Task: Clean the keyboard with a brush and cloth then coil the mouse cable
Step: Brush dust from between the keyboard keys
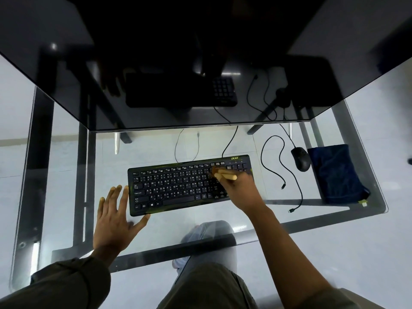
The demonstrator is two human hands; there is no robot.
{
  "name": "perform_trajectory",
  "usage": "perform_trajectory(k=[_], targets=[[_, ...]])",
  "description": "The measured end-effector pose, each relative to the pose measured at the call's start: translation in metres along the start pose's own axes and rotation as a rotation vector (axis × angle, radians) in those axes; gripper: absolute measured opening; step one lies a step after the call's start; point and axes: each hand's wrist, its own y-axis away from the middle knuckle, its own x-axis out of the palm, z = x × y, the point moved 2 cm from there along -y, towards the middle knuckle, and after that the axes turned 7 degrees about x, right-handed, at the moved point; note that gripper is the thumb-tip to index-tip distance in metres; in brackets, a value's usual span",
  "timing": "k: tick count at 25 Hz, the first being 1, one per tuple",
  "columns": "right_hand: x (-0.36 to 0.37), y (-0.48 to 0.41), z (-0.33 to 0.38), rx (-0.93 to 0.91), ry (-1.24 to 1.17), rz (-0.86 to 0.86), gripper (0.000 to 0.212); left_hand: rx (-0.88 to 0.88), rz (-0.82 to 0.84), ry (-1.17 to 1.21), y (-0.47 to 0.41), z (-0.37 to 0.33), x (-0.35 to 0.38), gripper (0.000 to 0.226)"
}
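Note:
A black keyboard (176, 186) lies on the glass desk (289, 219). My right hand (242, 190) grips a wooden-handled brush (223, 173), whose bristles touch the keys at the keyboard's upper right. My left hand (116, 217) rests flat on the glass, fingers spread, touching the keyboard's lower left corner. A black mouse (301, 158) sits to the right, its cable (281, 166) snaking loose across the glass. A dark blue cloth (336, 175) lies beside the mouse at the far right.
A dark tinted glass shelf (200, 63) overhangs the back of the desk and mirrors the keyboard. A thin cable (229, 143) runs back from the keyboard. The desk's front edge is close to my knees (211, 241), seen through the glass.

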Motion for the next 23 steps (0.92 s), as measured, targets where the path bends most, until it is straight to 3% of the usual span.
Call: perform_trajectory(k=[3, 6, 9, 12, 15, 19, 21, 23], targets=[[0.0, -0.004, 0.006, 0.042, 0.006, -0.105, 0.023, 0.001, 0.003, 0.0, 0.0, 0.0, -0.001, 0.102], [0.007, -0.004, 0.014, -0.015, 0.009, 0.016, 0.024, 0.001, -0.009, 0.006, 0.0, 0.0, -0.001, 0.101], [0.006, -0.005, 0.019, -0.023, -0.009, -0.082, 0.021, -0.004, 0.0, 0.003, 0.0, -0.001, 0.0, 0.101], [0.019, -0.002, 0.023, -0.11, 0.022, 0.158, 0.024, -0.002, 0.005, 0.0, -0.001, 0.0, -0.001, 0.101], [0.018, -0.002, 0.028, -0.056, -0.044, 0.017, 0.025, -0.001, -0.001, 0.006, 0.0, -0.001, 0.0, 0.101], [0.028, 0.0, 0.031, -0.115, -0.011, 0.22, 0.026, -0.001, -0.004, 0.002, -0.001, 0.001, 0.0, 0.101], [0.027, 0.001, 0.031, -0.121, -0.021, 0.074, 0.022, -0.003, -0.002, 0.004, 0.0, -0.001, 0.0, 0.101], [0.033, 0.002, 0.032, -0.157, -0.019, 0.097, 0.021, 0.0, -0.015, 0.006, 0.0, -0.002, 0.0, 0.1]])
